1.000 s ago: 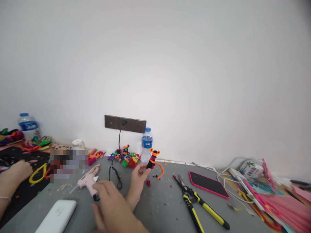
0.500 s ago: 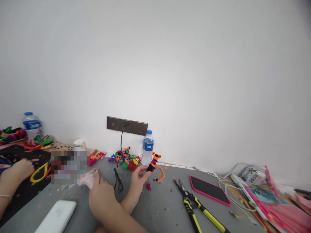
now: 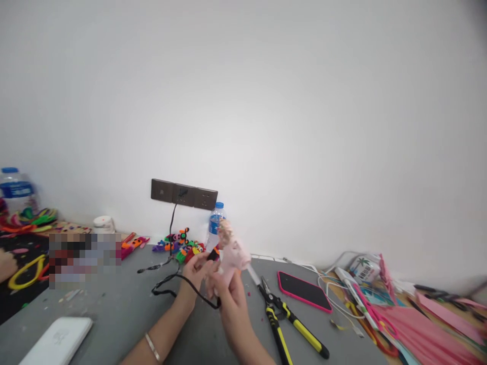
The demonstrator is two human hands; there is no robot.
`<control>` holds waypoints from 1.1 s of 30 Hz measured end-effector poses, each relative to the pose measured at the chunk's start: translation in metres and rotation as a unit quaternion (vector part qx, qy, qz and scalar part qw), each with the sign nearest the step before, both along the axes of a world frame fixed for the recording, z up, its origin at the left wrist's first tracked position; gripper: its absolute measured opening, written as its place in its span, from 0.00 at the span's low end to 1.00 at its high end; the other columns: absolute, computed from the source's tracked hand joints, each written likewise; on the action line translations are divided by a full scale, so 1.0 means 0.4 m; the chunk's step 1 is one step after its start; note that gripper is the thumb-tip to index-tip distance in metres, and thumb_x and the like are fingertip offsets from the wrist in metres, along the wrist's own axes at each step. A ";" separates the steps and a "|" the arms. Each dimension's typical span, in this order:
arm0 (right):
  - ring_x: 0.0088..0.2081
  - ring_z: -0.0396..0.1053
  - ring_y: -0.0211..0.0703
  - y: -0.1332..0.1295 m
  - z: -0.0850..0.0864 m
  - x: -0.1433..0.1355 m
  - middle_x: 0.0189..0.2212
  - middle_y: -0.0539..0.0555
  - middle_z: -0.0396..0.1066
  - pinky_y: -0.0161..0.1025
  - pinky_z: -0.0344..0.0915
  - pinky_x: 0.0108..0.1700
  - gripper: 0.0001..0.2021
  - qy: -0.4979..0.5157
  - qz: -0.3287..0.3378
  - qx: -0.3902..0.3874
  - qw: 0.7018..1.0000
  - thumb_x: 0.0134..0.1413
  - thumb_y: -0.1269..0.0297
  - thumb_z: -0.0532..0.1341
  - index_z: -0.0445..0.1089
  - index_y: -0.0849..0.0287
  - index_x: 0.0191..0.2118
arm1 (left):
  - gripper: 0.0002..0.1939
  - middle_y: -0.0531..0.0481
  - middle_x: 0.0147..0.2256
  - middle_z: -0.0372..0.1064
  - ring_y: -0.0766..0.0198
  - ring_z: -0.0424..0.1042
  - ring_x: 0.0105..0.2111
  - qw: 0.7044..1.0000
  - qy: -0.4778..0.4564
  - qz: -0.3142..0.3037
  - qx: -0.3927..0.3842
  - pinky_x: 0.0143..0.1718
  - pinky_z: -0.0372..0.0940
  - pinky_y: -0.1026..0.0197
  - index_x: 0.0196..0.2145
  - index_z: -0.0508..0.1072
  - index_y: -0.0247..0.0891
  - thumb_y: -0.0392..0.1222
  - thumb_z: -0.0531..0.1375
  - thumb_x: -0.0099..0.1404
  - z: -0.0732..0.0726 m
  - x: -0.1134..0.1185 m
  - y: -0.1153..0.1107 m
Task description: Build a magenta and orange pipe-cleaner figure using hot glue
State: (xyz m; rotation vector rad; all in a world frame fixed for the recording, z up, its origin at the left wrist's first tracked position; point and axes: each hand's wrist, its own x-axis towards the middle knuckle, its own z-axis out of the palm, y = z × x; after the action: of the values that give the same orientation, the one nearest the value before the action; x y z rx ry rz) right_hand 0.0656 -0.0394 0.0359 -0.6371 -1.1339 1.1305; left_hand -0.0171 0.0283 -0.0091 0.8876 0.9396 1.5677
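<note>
My right hand point(image 3: 233, 298) is wrapped round the handle of a pale pink glue gun point(image 3: 236, 255). Its nozzle end points up and to the left, a clear glue stick point(image 3: 253, 276) juts from its rear, and its black cord point(image 3: 194, 286) loops off to the left. My left hand point(image 3: 193, 278) pinches a small black and orange pipe-cleaner figure point(image 3: 214, 253) just left of the gun. Most of that figure is hidden behind the gun and my fingers. Whether nozzle and figure touch, I cannot tell.
Pliers point(image 3: 279, 309) with yellow-black handles and a pink-edged phone point(image 3: 304, 291) lie on the right. Fuzzy figures point(image 3: 175, 242) and a water bottle point(image 3: 214, 228) stand by the wall. A white power bank point(image 3: 61, 342) lies front left. Another person's hand point(image 3: 6, 266) shows far left.
My right hand has lifted the glue gun from the left side of the table and brought it beside the figure, dragging the cord. The view has turned slightly right.
</note>
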 end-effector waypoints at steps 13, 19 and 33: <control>0.14 0.45 0.28 -0.012 -0.112 0.091 0.14 0.41 0.50 0.28 0.44 0.16 0.22 0.007 0.014 -0.087 0.996 0.52 0.42 0.58 0.60 0.58 0.26 | 0.18 0.54 0.20 0.70 0.71 0.61 0.16 0.998 0.061 0.023 -0.023 0.16 0.54 0.68 0.32 0.76 0.35 0.47 0.70 0.44 -0.010 -0.006 0.018; 0.12 0.47 0.28 -0.002 -0.095 0.113 0.13 0.39 0.52 0.27 0.47 0.13 0.22 0.020 0.010 -0.109 0.994 0.54 0.41 0.56 0.64 0.59 0.39 | 0.14 0.50 0.26 0.75 0.64 0.71 0.24 0.989 0.128 0.071 0.027 0.22 0.62 0.67 0.31 0.78 0.36 0.42 0.69 0.44 -0.019 -0.022 0.033; 0.11 0.47 0.27 0.001 -0.098 0.113 0.13 0.39 0.53 0.26 0.47 0.12 0.21 0.009 0.019 -0.124 0.992 0.55 0.43 0.55 0.62 0.59 0.39 | 0.12 0.49 0.24 0.77 0.62 0.73 0.24 0.989 0.115 0.095 0.021 0.24 0.67 0.64 0.28 0.78 0.37 0.42 0.69 0.42 -0.012 -0.029 0.040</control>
State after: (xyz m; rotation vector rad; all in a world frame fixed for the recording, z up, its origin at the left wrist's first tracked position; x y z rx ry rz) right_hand 0.1106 -0.0388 -0.0032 -0.7983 -1.0021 1.3208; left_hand -0.0287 0.0441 -0.0139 1.0491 1.1883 1.6759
